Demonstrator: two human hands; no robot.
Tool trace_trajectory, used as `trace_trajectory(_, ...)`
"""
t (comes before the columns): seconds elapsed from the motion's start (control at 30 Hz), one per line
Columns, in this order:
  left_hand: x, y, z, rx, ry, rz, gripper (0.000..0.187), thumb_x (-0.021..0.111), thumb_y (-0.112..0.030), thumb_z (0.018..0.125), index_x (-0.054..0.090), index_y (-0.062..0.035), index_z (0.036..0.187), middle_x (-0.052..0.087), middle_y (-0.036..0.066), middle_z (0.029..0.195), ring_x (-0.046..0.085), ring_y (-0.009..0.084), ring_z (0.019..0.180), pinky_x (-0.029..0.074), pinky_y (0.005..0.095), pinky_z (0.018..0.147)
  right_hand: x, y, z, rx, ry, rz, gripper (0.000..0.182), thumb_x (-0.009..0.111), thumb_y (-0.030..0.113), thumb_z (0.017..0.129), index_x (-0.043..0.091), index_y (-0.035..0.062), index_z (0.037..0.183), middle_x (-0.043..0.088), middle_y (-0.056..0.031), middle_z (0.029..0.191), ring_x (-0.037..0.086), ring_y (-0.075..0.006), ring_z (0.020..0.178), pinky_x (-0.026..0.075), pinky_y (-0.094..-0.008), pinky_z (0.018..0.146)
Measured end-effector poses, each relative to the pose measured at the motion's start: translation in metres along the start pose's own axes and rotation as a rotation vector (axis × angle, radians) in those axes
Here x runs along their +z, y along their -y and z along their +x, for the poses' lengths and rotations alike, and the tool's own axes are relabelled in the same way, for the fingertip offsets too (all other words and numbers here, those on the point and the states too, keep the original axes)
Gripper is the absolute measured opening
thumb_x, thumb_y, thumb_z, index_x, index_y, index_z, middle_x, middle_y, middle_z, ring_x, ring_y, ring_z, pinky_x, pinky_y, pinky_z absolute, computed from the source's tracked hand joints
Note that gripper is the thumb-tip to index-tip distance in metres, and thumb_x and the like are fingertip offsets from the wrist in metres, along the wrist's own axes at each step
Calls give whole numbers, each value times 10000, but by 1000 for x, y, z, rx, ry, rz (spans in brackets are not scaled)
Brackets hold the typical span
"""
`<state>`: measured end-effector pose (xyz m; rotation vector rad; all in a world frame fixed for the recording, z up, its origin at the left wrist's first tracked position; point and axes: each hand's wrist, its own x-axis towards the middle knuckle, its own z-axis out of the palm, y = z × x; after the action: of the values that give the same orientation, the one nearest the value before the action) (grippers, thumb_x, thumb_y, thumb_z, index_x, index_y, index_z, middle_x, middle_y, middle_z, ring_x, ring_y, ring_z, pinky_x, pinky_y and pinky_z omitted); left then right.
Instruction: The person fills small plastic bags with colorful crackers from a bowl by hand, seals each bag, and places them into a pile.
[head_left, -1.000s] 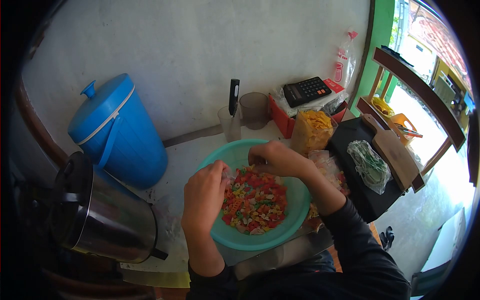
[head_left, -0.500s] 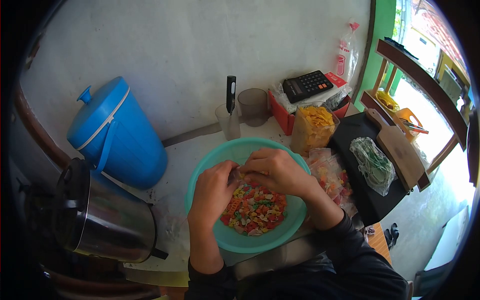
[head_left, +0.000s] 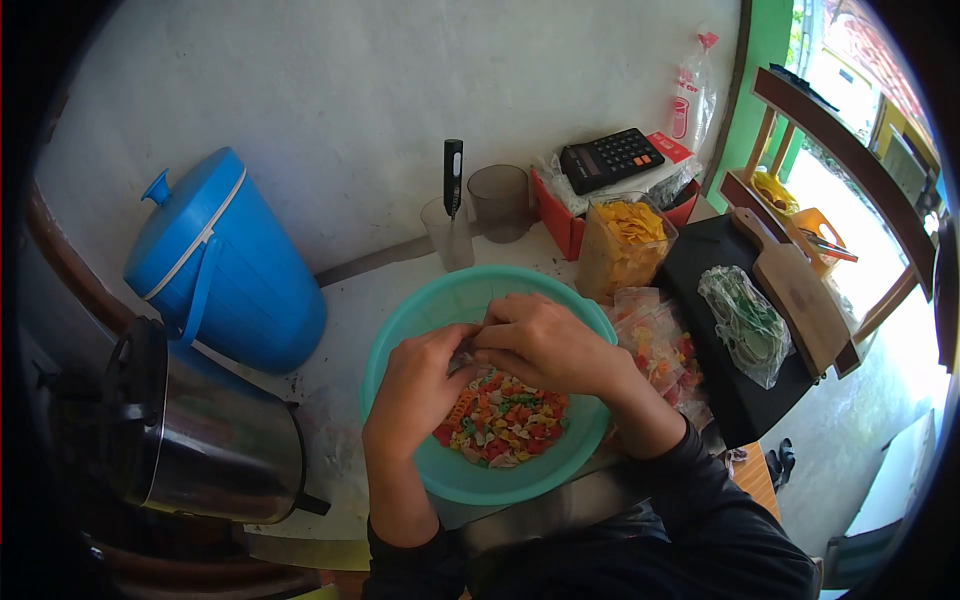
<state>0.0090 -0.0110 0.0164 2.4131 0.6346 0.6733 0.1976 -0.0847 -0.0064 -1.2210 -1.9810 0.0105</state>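
Note:
Over a turquoise plastic basin (head_left: pixel 590 440), my left hand (head_left: pixel 412 388) and my right hand (head_left: pixel 550 345) meet with their fingertips pinched together. Between them is a bit of a small clear plastic bag (head_left: pixel 463 357), mostly hidden by the fingers. Colourful small snack pieces (head_left: pixel 510 420), red, orange, yellow, green and pale, cover the bottom of the basin below my hands. Right of the basin lies a pile of small clear packets (head_left: pixel 655 345) with similar pieces inside.
A blue cooler jug (head_left: pixel 230 270) and a steel pot (head_left: pixel 220 430) with a black lid stand at left. Behind the basin are two cups, one holding a black-handled tool (head_left: pixel 453 175). A tub of yellow chips (head_left: pixel 628 245), a calculator (head_left: pixel 612 160) and a wooden board (head_left: pixel 795 285) are at right.
The whole view has shifted slightly. My hands stay together over the basin, and the right fingers have drawn in closer to the left ones.

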Motion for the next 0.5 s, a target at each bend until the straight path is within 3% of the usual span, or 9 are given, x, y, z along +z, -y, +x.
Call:
trace_trajectory(0.13, -2, 6, -1, -25, -8, -3, 324, 746, 0, 815, 681, 8, 1132, 735, 178, 1018, 724, 315, 915, 562, 386, 802, -5, -6, -2, -53, 30, 150, 115, 680, 75, 848, 725, 57, 952, 631, -136, 970, 642, -337, 887, 506, -445, 757)
trace_trajectory(0.23, 0, 2, -1, -49, -42, 105, 233, 708, -7, 852, 690, -2, 1084, 739, 159, 1026, 724, 309, 922, 561, 392, 800, -5, -20, -1, 92, -12, 71, 115, 703, 76, 837, 719, 44, 947, 636, -117, 933, 646, -343, 881, 514, -425, 777)
trace_trajectory(0.33, 0, 4, -2, -56, -70, 222, 144, 671, -19, 886, 693, -12, 1029, 741, 139, 1014, 722, 305, 897, 557, 398, 781, 11, -39, -13, 332, 270, -225, 118, 688, 93, 852, 733, 65, 957, 681, -136, 942, 668, -352, 928, 529, -432, 806)
trace_trajectory(0.43, 1, 6, -2, -58, -63, 202, 100, 659, -30, 901, 695, -22, 993, 737, 128, 986, 714, 305, 858, 551, 403, 759, 18, -45, -23, 424, 580, -207, 145, 654, 89, 841, 752, 72, 947, 718, -181, 978, 701, -377, 899, 552, -468, 808)
trace_trajectory(0.5, 2, 8, -3, -22, -69, 218, 86, 665, -42, 903, 700, -25, 979, 730, 129, 967, 706, 308, 835, 545, 406, 745, 17, -42, -24, 451, 679, -217, 150, 639, 90, 857, 749, 61, 953, 722, -182, 1019, 702, -371, 938, 553, -469, 831)
